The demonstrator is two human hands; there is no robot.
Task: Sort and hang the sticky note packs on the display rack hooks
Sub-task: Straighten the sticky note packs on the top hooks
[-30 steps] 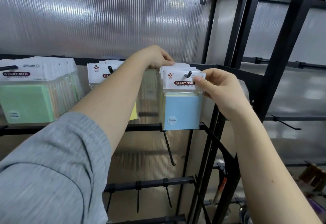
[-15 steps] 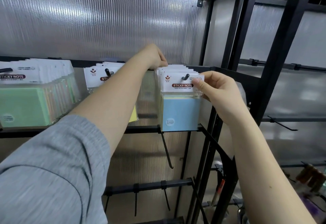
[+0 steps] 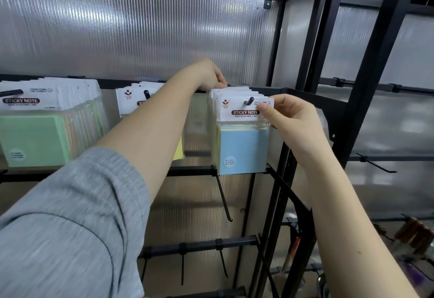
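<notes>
A blue sticky note pack point(image 3: 244, 149) hangs at the front of a row of packs on a black hook point(image 3: 249, 100) on the rack's right side. My right hand point(image 3: 291, 119) pinches the white header card of this front pack at its right edge. My left hand point(image 3: 209, 74) reaches over the top of the same row and touches the back packs with curled fingers. A yellow pack point(image 3: 178, 149) hangs on the middle hook, partly hidden by my left arm. Several green packs point(image 3: 35, 140) hang on the left hook.
Black crossbars point(image 3: 192, 170) carry bare hooks below, one point(image 3: 224, 200) right under the blue packs. A black rack post point(image 3: 281, 180) stands just right of the blue row. Ribbed translucent panels back the rack. Blurred objects lie at the lower right.
The view shifted slightly. Both hands stay at the blue row, my right hand still pinching the front pack's header on the hook.
</notes>
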